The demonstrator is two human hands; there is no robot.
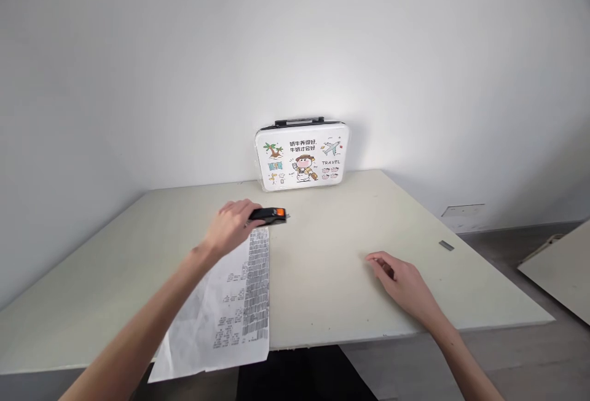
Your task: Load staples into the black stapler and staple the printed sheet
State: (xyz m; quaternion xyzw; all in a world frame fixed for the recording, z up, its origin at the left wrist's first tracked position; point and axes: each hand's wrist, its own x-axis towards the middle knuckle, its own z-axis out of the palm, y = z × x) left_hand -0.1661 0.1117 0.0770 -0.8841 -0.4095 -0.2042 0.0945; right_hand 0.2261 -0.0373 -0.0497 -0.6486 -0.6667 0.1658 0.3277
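Observation:
My left hand (234, 223) is closed around a black stapler (270, 215) with an orange patch near its front end, which points right. The stapler is at the top edge of a printed sheet of paper (221, 303); whether it touches the table or hovers just over it is unclear. The sheet lies face up, creased, its lower end hanging over the table's front edge. To the right, my right hand (399, 278) is low over the table, its fingers curled and thumb and fingertips drawn together. Anything at those fingertips is too small to name.
A white case (303, 158) with cartoon prints and a black handle stands against the wall at the back of the pale table (322, 272). A small grey strip, like staples (446, 245), lies near the right edge. Beyond that edge is a light panel (560, 269).

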